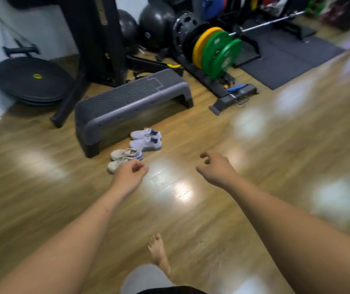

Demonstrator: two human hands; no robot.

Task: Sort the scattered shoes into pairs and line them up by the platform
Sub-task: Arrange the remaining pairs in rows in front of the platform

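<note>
A grey step platform [131,98] stands on the wooden floor. Along its front edge lie two pale lilac sneakers [146,139] side by side, and closer to me two cream sneakers [125,154], one partly hidden behind my left hand. My left hand [130,174] hovers over the nearest cream shoe with fingers loosely curled, holding nothing. My right hand [216,166] hangs in the air to the right of the shoes, fingers loosely curled and empty. The picture is motion-blurred.
Behind the platform stand a black machine frame [97,39], stacked black discs [32,79], dark exercise balls [155,24] and a rack of yellow and green weight plates [218,52]. A dark mat [286,58] lies at the right. My bare foot [159,253] is on the floor below.
</note>
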